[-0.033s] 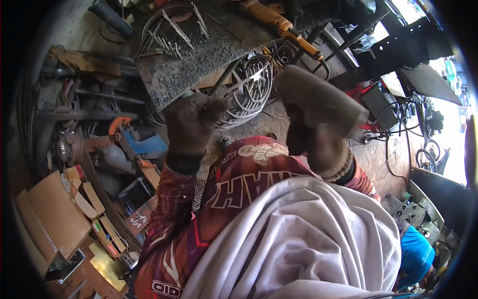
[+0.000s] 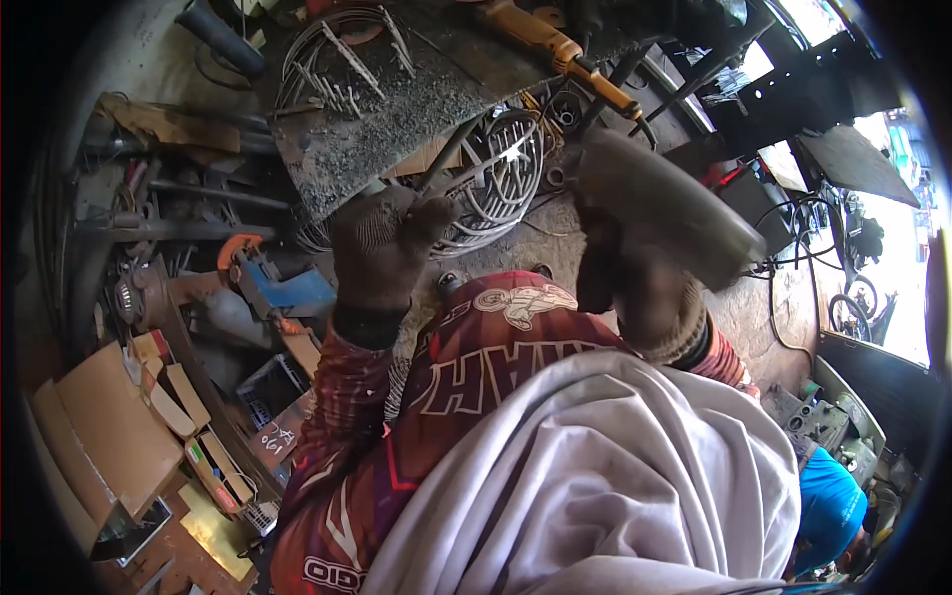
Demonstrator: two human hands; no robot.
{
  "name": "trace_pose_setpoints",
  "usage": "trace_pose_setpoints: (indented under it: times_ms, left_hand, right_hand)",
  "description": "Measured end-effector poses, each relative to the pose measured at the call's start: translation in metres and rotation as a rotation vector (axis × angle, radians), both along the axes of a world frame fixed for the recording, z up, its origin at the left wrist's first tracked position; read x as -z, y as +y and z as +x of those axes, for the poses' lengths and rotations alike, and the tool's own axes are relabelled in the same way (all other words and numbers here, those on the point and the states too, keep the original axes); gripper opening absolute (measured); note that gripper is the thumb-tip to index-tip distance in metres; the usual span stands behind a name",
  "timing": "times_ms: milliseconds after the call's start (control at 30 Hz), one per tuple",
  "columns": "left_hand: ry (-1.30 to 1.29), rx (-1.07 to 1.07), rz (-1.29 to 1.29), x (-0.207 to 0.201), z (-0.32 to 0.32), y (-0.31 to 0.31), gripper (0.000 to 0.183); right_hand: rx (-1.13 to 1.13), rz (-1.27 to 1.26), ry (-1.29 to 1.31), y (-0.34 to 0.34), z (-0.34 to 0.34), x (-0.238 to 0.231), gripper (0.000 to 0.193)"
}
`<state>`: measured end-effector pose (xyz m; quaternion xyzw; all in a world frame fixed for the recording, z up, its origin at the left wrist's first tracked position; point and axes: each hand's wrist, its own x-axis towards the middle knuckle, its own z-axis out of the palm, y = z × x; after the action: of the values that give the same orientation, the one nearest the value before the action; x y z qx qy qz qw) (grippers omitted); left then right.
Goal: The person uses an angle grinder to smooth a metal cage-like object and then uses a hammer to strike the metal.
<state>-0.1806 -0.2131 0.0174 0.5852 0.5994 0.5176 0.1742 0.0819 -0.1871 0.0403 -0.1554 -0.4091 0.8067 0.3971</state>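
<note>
My right hand (image 2: 650,288), in a dark knitted glove, is wrapped round a thick dark grey cylinder (image 2: 664,198), slanting from upper left to lower right. Motion blurs both. My left hand (image 2: 382,243), gloved too, is closed at the near corner of a dark worktable (image 2: 407,134) strewn with grey grit. A thin, light metal strip (image 2: 486,164) runs up and right from beside its thumb; whether the fingers grip it I cannot tell. Behind the strip, below the table edge, sits a round grille of bent metal rods (image 2: 506,193).
On the table lie a coil of wire with short rods (image 2: 342,64) and an orange power tool (image 2: 535,40). Cardboard boxes (image 2: 109,426) and a blue-and-orange tool (image 2: 283,288) crowd the left. Cables (image 2: 778,317) trail at right. A person in blue (image 2: 828,511) is at lower right.
My right hand has moved a little to the right with the grey cylinder. The left hand has hardly moved.
</note>
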Motion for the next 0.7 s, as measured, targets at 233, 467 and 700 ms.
trace_pose_setpoints:
  times_ms: [233, 467, 700]
  left_hand:
    - [0.321, -0.046, -0.089, -0.014, -0.008, -0.018, 0.023]
    - [0.17, 0.043, -0.169, -0.036, 0.0, -0.011, 0.028]
    - [0.095, -0.004, -0.1, -0.008, -0.007, -0.014, 0.038]
  right_hand:
    - [0.09, 0.308, -0.709, -0.007, -0.004, -0.016, 0.04]
    - [0.211, 0.547, -0.551, -0.006, -0.005, -0.011, 0.038]
    - [0.046, 0.293, -0.58, -0.004, -0.003, -0.029, 0.041]
